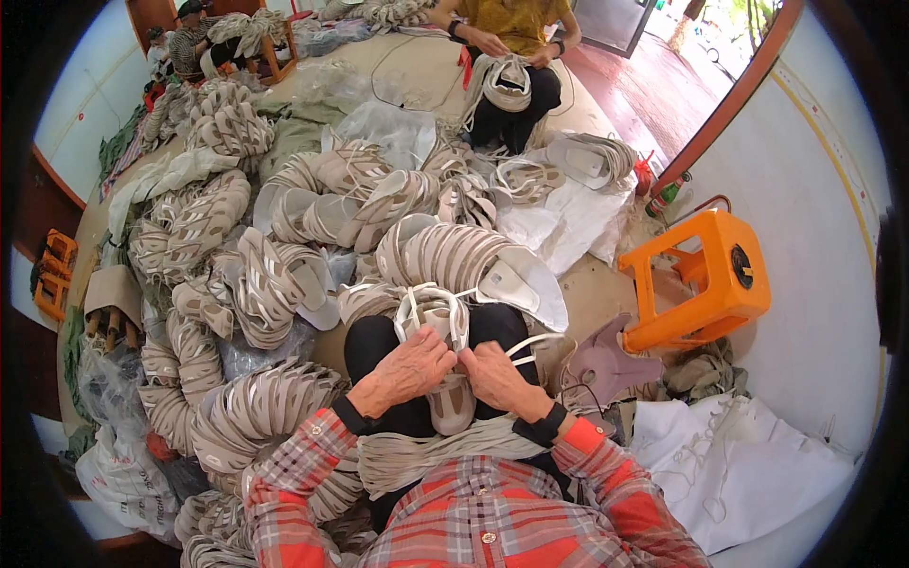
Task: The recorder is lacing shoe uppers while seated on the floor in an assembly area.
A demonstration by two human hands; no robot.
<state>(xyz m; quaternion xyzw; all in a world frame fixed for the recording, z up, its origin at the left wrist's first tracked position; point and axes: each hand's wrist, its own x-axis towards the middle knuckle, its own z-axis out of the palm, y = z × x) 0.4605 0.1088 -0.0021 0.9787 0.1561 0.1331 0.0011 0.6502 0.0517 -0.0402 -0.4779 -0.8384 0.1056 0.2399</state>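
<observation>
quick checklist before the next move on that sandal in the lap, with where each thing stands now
1. Left hand gripping the beige sandal: ok.
2. Right hand on the sandal's right edge: ok.
3. White strap free of the fingers: cannot tell, it loops out beside the right hand.
4. Sandal resting steady on the lap: ok.
5. Strip pile within reach at the left: ok.
6. Orange stool apart from both arms: ok.
</observation>
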